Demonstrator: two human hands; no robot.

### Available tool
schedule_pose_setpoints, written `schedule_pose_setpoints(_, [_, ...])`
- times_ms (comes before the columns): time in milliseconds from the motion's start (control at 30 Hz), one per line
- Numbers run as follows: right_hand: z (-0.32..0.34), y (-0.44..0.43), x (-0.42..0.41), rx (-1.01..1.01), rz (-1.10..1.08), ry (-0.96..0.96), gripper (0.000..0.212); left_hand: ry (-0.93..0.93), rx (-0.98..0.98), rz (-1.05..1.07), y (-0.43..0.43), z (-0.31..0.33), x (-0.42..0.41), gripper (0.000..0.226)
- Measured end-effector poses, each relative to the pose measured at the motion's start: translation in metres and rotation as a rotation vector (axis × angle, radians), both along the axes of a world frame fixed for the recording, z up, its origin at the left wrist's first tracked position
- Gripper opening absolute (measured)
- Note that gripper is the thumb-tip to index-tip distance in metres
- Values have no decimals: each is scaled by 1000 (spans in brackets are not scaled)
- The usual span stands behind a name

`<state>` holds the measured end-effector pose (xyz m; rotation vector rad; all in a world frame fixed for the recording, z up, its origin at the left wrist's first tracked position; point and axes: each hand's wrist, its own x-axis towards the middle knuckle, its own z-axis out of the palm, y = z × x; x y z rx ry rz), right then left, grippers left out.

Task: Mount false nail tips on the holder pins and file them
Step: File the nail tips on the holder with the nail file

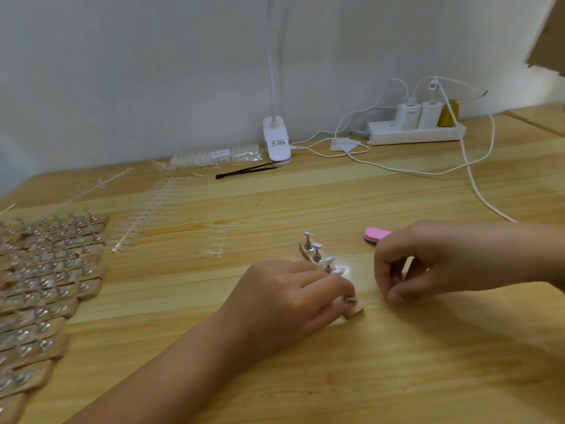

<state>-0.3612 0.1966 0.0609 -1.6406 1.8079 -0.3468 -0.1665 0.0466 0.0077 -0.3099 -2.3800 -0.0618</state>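
At the holder, left hand pins it flat; right hand pinches something unclear, probably a tip — seat it squarely on a pin.

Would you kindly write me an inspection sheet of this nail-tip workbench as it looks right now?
Surface: wooden table, pale grain.
Job's things: holder strip with metal pins at centre; pink file behind it; stacked holders at left; clear tip strips.
Clutter: bagged tips, black stick, white paper.
Grippers: left hand on the strip's near end; right hand pinched, contents unclear.
Cables: white leads from the power strip.
Surroundings: clip lamp, white wall.
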Motion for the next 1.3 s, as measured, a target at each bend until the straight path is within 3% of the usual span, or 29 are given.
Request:
schedule_pose_setpoints(67, [-2,-2,-2,-56,-39,-12,11,55,-24,-25,0,0,0,14])
schedule_pose_setpoints(133, [-3,-5,-3,-143,-71,-48,12,105,99,-71,2,2,-1,12])
schedule_pose_setpoints(200, [-1,-7,0,-248,-133,-168,6,99,415,-118,2,4,1,6])
schedule_pose_setpoints(333, [-1,-11,5,-383,-271,-457,24,9,1012,-40,-2,9,3,9])
schedule_pose_setpoints(533, [-13,-18,16,-438,-378,-619,26,9,1482,-87,-9,13,-2,10])
schedule_pose_setpoints(700, [-14,-22,22,-485,-434,-694,59,-69,1496,-19,-12,13,-2,11])
schedule_pose_setpoints(800, [-15,-23,23,-506,-461,-754,55,-115,1462,-37,-12,13,-1,12])
schedule_pose_setpoints(1033, [-21,-19,25,-526,-516,-666,72,-115,1294,-32,-9,9,0,15])
schedule_pose_setpoints(1300, [-20,-17,35,-730,-528,-649,69,-122,1357,-89,-8,4,-1,14])
